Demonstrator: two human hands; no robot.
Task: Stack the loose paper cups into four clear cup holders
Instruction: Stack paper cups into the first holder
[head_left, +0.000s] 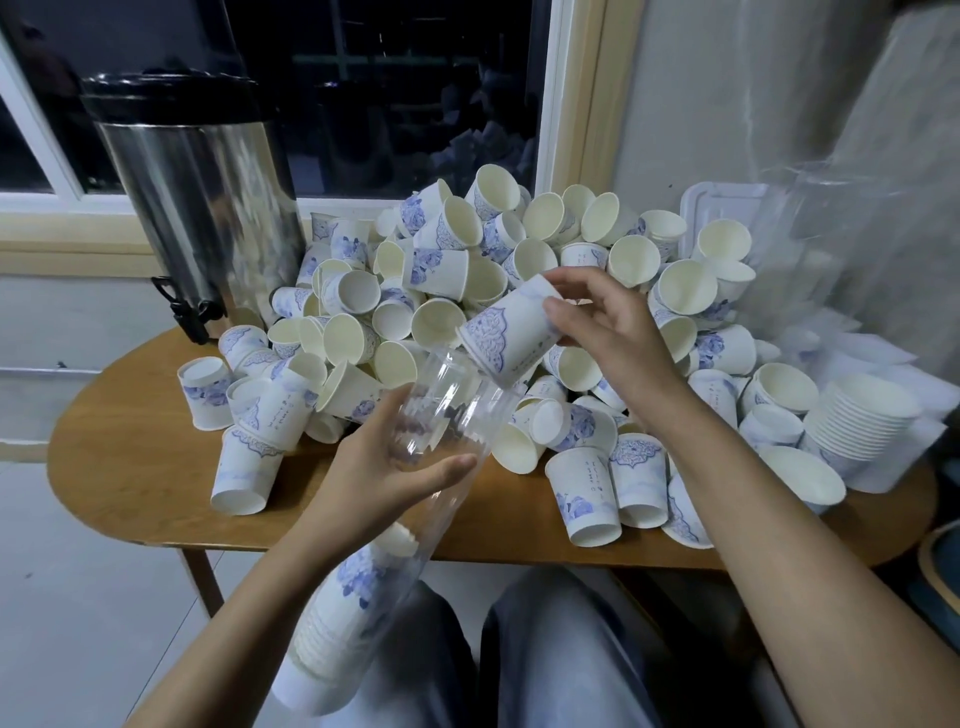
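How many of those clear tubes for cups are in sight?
1. The clear cup holder slants across the table's near edge, stacked cups in its lower end. Crumpled clear plastic at far right may hide others.

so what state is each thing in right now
clear cup holder: tilted, partly filled, mouth open
left hand: grips the holder
right hand: holds the paper cup
paper cup: tilted at the holder's mouth, not yet dropped in
loose cups: heaped on the table, unstacked
nested stack: on the table's right, outside any holder
steel dispenser: upright, lid on
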